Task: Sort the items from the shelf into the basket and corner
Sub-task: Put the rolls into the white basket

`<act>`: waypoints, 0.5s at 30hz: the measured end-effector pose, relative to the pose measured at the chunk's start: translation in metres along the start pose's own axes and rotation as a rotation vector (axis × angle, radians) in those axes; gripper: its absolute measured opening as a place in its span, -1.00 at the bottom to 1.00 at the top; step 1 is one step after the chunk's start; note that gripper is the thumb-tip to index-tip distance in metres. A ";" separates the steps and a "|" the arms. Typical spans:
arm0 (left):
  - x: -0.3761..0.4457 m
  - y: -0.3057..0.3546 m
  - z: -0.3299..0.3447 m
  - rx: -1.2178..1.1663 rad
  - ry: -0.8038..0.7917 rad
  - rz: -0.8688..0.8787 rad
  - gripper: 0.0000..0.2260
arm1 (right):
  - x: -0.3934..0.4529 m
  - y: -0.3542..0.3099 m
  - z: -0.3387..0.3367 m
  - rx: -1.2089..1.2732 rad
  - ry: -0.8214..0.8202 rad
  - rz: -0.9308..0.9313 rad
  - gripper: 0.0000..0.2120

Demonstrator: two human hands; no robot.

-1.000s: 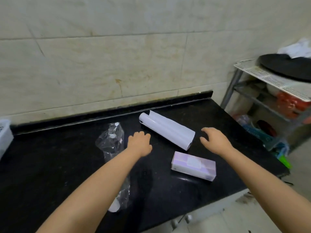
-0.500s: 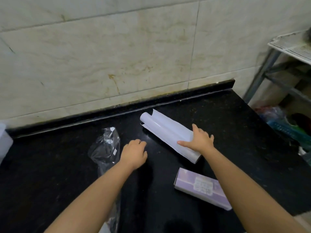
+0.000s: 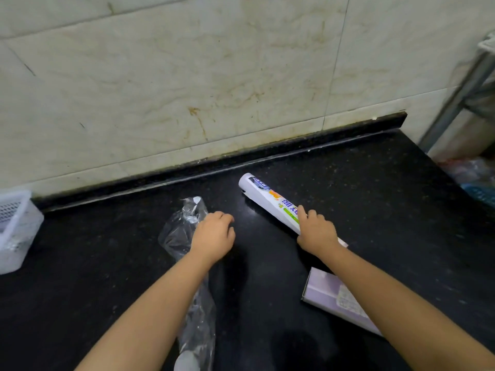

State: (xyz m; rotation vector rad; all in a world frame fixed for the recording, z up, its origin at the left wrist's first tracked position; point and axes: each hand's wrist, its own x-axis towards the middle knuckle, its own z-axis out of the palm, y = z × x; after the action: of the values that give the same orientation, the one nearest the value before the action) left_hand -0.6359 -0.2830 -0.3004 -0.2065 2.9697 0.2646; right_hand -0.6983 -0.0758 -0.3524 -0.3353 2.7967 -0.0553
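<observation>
a black countertop runs along the tiled wall. a white roll lies slanted near the countertop's middle, printing up; the right hand presses on its near end, fingers curled over it. left of the roll, the left hand rests loosely curled on a clear plastic bag. a lilac box lies nearer than the roll, a white basket far to its left.

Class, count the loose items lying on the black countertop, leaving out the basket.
3: a clear plastic bag under the left hand, a white roll under the right hand, a purple box nearest.
</observation>
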 end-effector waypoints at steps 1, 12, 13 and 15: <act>-0.003 -0.002 0.001 -0.006 0.015 -0.005 -0.70 | -0.001 0.002 0.000 0.009 0.013 0.000 -0.28; -0.052 -0.049 -0.013 0.047 0.098 -0.233 -0.70 | -0.031 -0.066 -0.068 0.218 0.144 -0.190 -0.33; -0.060 -0.059 -0.016 0.045 0.106 -0.257 -0.69 | -0.036 -0.082 -0.073 0.213 0.163 -0.229 -0.33; -0.078 -0.088 -0.023 0.038 0.129 -0.299 -0.67 | -0.047 -0.119 -0.080 0.196 0.191 -0.320 -0.34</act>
State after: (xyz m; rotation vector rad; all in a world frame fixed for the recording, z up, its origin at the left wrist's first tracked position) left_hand -0.5494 -0.3630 -0.2801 -0.6794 3.0089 0.1617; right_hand -0.6542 -0.1804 -0.2527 -0.7589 2.8614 -0.4531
